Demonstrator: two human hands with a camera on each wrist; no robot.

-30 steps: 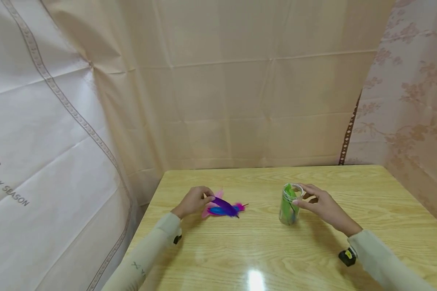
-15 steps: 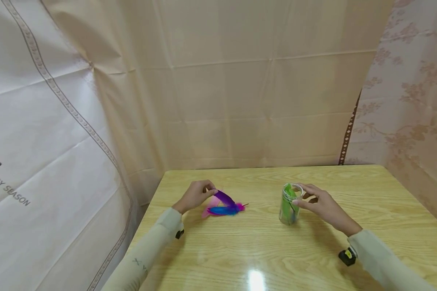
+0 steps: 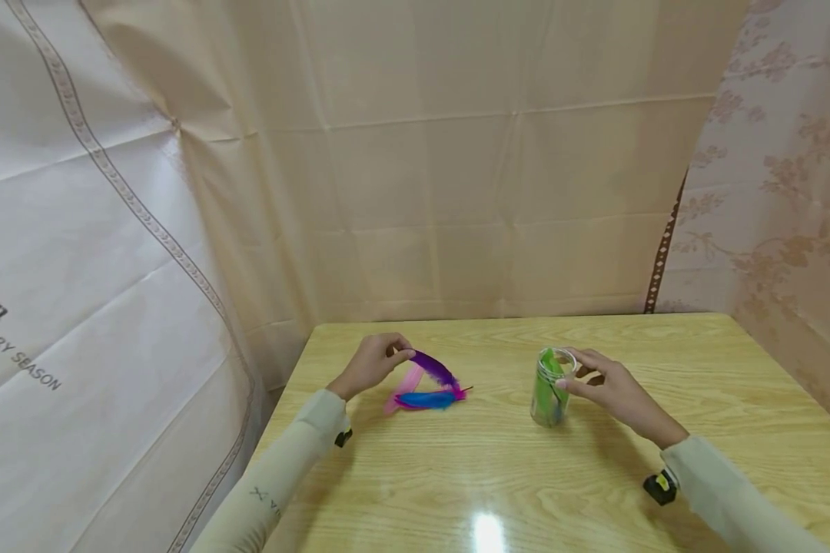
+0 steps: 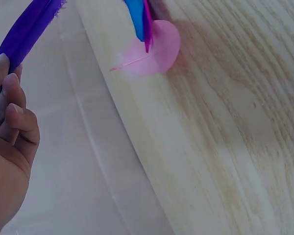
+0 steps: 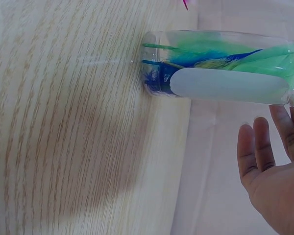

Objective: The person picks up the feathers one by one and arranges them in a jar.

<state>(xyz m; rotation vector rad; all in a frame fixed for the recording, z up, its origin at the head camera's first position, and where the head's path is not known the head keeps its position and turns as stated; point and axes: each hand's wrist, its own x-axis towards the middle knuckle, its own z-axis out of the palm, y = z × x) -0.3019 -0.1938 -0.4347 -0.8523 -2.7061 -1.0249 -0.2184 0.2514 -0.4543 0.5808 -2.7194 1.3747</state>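
Jar [image 3: 549, 405] stands upright on the worktop [image 3: 484, 453], mouth up; right hand [image 3: 605, 386] nearer it, gripping the rim from the right with thumb and fingers. Purple feather [image 3: 434, 369] well to its left, one end pinched in left hand [image 3: 375, 361] between thumb and fingers; long axis slants from far left to near right, lower end by the blue feather [image 3: 423, 400], contact unclear. Jar's axis vertical.
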